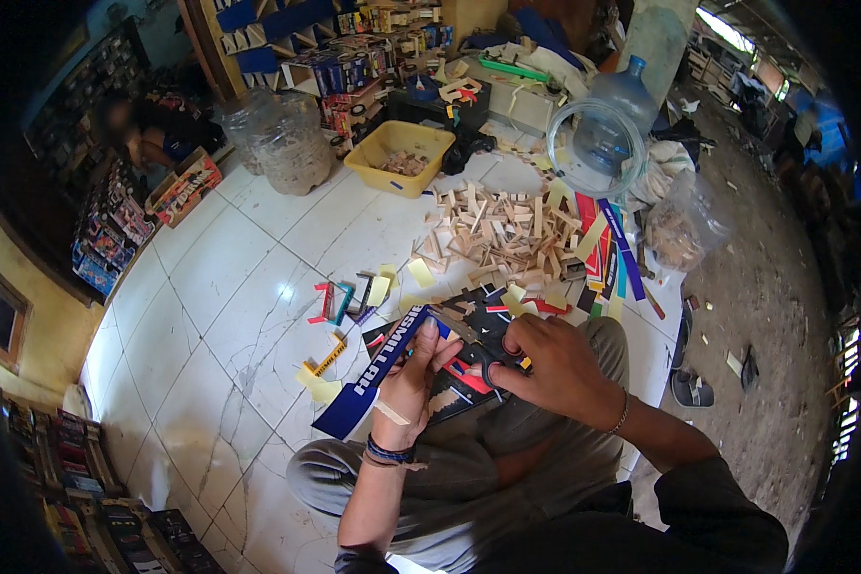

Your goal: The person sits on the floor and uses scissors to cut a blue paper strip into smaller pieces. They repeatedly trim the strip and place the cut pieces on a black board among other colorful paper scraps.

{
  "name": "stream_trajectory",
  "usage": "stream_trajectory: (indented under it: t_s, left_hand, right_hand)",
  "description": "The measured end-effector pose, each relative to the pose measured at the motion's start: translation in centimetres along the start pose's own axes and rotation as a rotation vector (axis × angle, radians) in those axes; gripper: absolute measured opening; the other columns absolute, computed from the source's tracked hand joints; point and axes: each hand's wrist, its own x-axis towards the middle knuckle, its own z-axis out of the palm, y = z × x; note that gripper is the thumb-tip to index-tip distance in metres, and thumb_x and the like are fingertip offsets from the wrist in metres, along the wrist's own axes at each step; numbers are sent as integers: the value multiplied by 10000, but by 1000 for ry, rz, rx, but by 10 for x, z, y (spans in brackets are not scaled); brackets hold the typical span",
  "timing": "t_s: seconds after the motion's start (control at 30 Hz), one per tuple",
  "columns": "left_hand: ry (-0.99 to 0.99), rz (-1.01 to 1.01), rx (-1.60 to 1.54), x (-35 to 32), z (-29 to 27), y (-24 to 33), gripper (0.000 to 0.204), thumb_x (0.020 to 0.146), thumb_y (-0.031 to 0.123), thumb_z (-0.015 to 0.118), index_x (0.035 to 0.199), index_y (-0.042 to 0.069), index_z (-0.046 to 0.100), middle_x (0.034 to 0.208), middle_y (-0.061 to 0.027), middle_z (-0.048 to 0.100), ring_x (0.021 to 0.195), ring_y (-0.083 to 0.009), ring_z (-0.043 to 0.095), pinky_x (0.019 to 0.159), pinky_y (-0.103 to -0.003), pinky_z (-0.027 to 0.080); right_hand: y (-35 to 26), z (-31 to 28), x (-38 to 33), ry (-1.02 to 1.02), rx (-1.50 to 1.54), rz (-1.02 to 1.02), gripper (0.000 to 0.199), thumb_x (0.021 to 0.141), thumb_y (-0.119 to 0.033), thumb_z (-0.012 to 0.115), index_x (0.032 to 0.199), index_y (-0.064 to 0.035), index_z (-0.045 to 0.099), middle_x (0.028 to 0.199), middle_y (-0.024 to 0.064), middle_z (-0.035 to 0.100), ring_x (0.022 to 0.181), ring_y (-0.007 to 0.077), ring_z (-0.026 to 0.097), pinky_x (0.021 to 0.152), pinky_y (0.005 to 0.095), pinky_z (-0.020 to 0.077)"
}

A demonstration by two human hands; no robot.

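Observation:
My left hand [414, 378] pinches a long blue printed strip [362, 390] with white lettering, which slants down to the left past the wrist. A small pale wooden piece [392, 413] juts out beside that palm. In my right hand [557, 368] is a pair of scissors [460, 328], fingers through the dark handles. The blades lie at the upper end of the strip; whether they touch it I cannot tell. Beneath both hands a black board [447, 400] carries colored scraps and small wood bits, partly hidden by my hands.
Beyond the board lies a heap of small wooden blocks [502, 230], with colored strips [610, 251] to its right. Small taped pieces [333, 302] sit on the white tiles at left. A yellow basin [400, 158] and a water jug [629, 105] stand farther back. Another person [148, 139] is at far left.

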Motion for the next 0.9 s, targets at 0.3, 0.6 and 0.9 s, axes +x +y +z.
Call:
stream_trajectory:
  t_s: [0.3,0.6,0.9]
  left_hand:
    - [1,-13,4,0,0,4,185,1001,140,592,1163,64,638,1024,-54,684,926,-180,695,835,-323,580]
    - [15,4,43,0,-1,5,173,995,141,602,1149,75,649,1031,-44,688,934,-159,675,846,-317,572]
    - [-1,10,32,0,-1,4,148,990,132,609,1120,77,656,1000,-31,684,921,-150,671,852,-316,566]
  right_hand:
    - [1,3,-1,7,-17,11,345,784,-320,772,859,-63,555,828,91,629,727,319,624,674,429,485]
    - [2,6,0,7,7,-5,359,798,-327,769,867,-60,539,826,101,617,733,323,616,677,431,481]
    - [3,9,0,37,-2,-17,363,786,-318,774,865,-55,536,838,102,599,754,319,613,672,426,485]
